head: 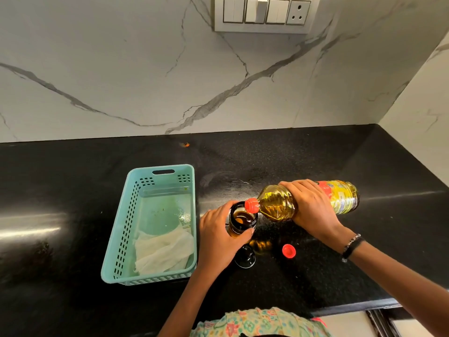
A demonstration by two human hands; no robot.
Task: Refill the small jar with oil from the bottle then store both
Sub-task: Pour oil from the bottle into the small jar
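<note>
A home kitchen. A polished black stone counter (pixel 97 190) meets a white marble-veined backsplash (pixel 121 69). A bank of wall switches with a socket (pixel 266 12) sits above it.

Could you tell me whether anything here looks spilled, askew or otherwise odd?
Nothing looks spilled. The oil bottle is tipped on purpose, its neck over the open small jar. One small oddity: an orange speck lies on the countertop near the wall.

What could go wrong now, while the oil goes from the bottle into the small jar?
1. The bottle lies nearly level in the right hand, and the jar has a narrow mouth: oil may spill onto the counter.
2. The red cap lies near the right forearm and could be knocked away.
</note>
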